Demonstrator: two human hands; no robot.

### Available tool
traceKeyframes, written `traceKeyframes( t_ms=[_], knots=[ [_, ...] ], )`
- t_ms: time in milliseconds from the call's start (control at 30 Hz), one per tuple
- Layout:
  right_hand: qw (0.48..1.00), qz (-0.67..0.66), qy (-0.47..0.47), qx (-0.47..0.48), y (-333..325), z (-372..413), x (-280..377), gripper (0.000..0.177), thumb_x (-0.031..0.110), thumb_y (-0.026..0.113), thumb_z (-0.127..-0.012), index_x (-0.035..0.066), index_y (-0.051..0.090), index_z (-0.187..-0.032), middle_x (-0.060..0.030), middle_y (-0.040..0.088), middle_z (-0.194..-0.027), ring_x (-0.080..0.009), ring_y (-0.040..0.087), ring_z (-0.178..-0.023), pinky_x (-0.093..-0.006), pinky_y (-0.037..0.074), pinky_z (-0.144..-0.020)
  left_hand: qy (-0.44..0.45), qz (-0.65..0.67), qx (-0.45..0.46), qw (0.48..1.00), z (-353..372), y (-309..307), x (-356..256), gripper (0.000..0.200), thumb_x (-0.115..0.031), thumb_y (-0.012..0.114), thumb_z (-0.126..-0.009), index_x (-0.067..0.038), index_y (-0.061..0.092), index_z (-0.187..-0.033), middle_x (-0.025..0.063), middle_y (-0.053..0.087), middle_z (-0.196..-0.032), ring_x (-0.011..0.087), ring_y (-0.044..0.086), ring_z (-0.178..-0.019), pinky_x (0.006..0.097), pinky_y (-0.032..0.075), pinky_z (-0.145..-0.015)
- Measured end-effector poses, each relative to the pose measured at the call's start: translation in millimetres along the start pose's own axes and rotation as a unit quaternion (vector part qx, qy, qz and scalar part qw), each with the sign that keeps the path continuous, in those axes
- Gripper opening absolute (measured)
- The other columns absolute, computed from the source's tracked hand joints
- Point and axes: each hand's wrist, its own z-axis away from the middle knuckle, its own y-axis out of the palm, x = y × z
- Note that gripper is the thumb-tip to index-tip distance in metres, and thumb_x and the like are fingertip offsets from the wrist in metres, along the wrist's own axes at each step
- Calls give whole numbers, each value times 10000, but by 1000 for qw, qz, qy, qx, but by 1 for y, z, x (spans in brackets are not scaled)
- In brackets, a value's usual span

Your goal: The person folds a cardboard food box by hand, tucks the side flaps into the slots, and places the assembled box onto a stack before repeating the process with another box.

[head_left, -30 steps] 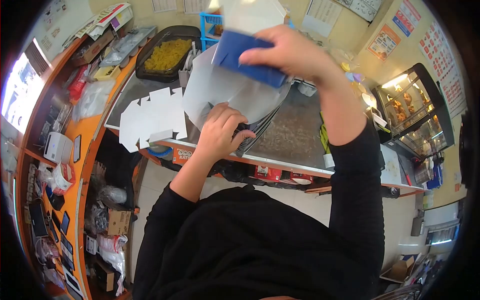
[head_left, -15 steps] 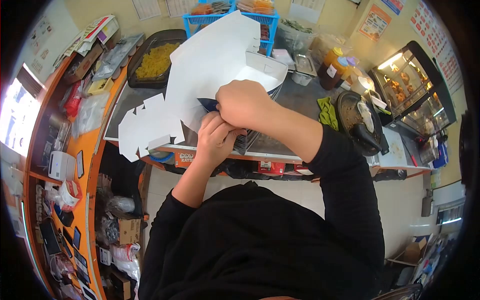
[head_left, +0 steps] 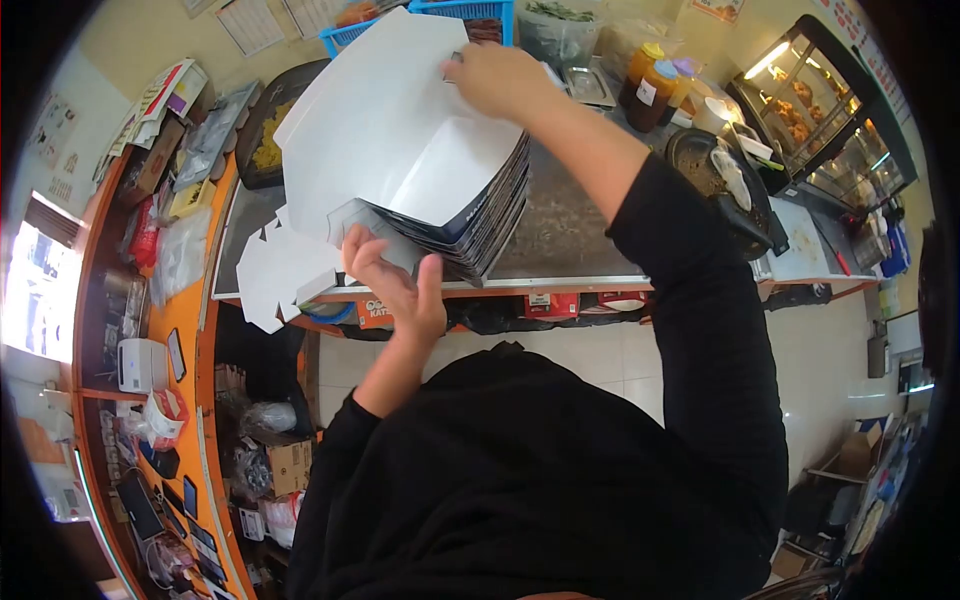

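Note:
A thick stack of flat white carton blanks with dark printed edges lies on the steel counter. The top white blank is lifted and spread wide. My right hand pinches its far edge up near the blue basket. My left hand grips the near lower corner of the same blank, fingers curled under it at the counter's front edge.
More white die-cut blanks lie flat at the counter's left. A black tray of yellow food and a blue basket stand behind. Sauce bottles, a dark pan and a glass warmer are at right. An orange shelf runs along the left.
My right hand went from beside my left hand up to the blank's far edge, spreading the sheet open. My left hand shifted lower left on the near corner. The blue piece is out of sight.

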Motion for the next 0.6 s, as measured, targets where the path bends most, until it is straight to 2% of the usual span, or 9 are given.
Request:
traceKeyframes(
  t_ms=[33, 133, 167, 233, 267, 300, 500, 567, 600],
  knots=[
    [992, -34, -19, 124, -3, -7, -18, 446, 311, 402, -975, -28, 627, -1159, -224, 628, -1179, -370, 659, -962, -489, 559, -683, -131, 40, 37, 990, 12, 0, -1, 799, -369, 602, -936, -50, 100, -1470, 98, 121, -1541, 214, 241, -1347, 397, 194, -1122],
    [967, -147, 105, 181, 22, -5, -39, 496, 338, 384, -987, -36, 569, -1253, -225, 621, -1189, -359, 659, -978, -446, 575, -570, -287, 187, 61, 938, -14, 5, 1, 772, -306, 499, -968, 81, 63, -1475, 204, 128, -1541, 258, 197, -1402, 392, 113, -1157],
    [961, -148, 128, 196, -9, 12, -21, 502, 327, 328, -1013, -41, 555, -1267, -220, 657, -1077, -330, 691, -845, -406, 574, -507, -347, 254, 73, 900, -40, 10, -11, 777, -357, 422, -1001, 55, -5, -1503, 176, 153, -1554, 258, 220, -1409, 377, 138, -1156],
    [968, -155, 127, 152, -1, 23, -26, 550, 409, 319, -1015, -48, 614, -1101, -242, 664, -1010, -363, 693, -755, -407, 579, -504, -415, 287, 88, 859, -71, 9, 25, 771, -399, 471, -984, -25, 83, -1536, 151, 247, -1537, 250, 240, -1414, 362, 179, -1149],
    [963, -168, 148, 150, -6, 27, -25, 552, 404, 322, -1017, -55, 620, -1084, -252, 665, -988, -379, 688, -698, -414, 581, -506, -423, 258, 110, 861, -86, 15, 27, 782, -425, 486, -970, -31, 121, -1538, 160, 230, -1558, 250, 204, -1438, 369, 129, -1161],
    [958, -182, 169, 146, -11, 30, -24, 554, 400, 324, -1019, -62, 626, -1067, -262, 666, -965, -396, 684, -640, -421, 583, -508, -426, 241, 107, 865, -100, 24, 18, 568, -301, 433, -1016, -29, 284, -1491, 112, 425, -1449, 220, 420, -1318, 356, 323, -1091],
    [936, -162, 236, 206, 12, 28, -62, 517, 333, 328, -1009, -103, 592, -1098, -266, 662, -1020, -395, 693, -675, -401, 588, -511, -430, 143, 180, 873, -111, 52, 46, 608, -270, 390, -943, -44, 302, -1500, 158, 390, -1489, 269, 334, -1369, 324, 230, -1111],
    [918, -202, 277, 199, 20, 32, -71, 502, 327, 345, -1002, -99, 587, -1113, -247, 664, -1044, -372, 703, -715, -397, 594, -516, -423, 129, 195, 875, -108, 59, 46, 602, -260, 376, -940, -16, 313, -1486, 169, 420, -1461, 268, 368, -1339, 311, 259, -1094],
    [917, -202, 288, 186, 17, 38, -66, 424, 235, 364, -964, -96, 608, -1068, -251, 669, -1001, -359, 703, -687, -396, 590, -511, -419, 122, 201, 877, -107, 62, 46, 599, -255, 370, -939, -1, 318, -1480, 174, 435, -1447, 268, 385, -1324, 305, 273, -1085]
  ],
)
